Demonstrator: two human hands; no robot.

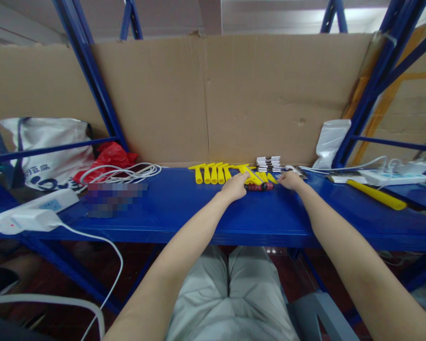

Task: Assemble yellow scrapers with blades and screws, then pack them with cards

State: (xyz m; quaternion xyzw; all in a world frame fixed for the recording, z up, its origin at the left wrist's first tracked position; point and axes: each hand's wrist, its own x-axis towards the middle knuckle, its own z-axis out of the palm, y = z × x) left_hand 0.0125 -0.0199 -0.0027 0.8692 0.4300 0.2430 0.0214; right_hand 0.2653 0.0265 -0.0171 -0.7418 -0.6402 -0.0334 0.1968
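Observation:
Both my arms reach forward over a blue shelf (184,208). My left hand (235,185) rests knuckles up, fingers curled on the left end of a small dark and red tool (259,187) lying on the shelf. My right hand (290,180) is closed at the tool's right end, and what its fingers pinch is hidden. Just behind the hands lies a row of several yellow T-shaped plastic pieces (213,173). A short stack of small white and black flat items (268,163) stands behind the tool.
A cardboard sheet (216,94) backs the shelf. At left lie coiled white cables (124,173), a red bag (110,156), a white tote bag (49,147) and a power strip (39,206). At right are a white pouch (332,142), another power strip (394,177) and a long yellow stick (376,195).

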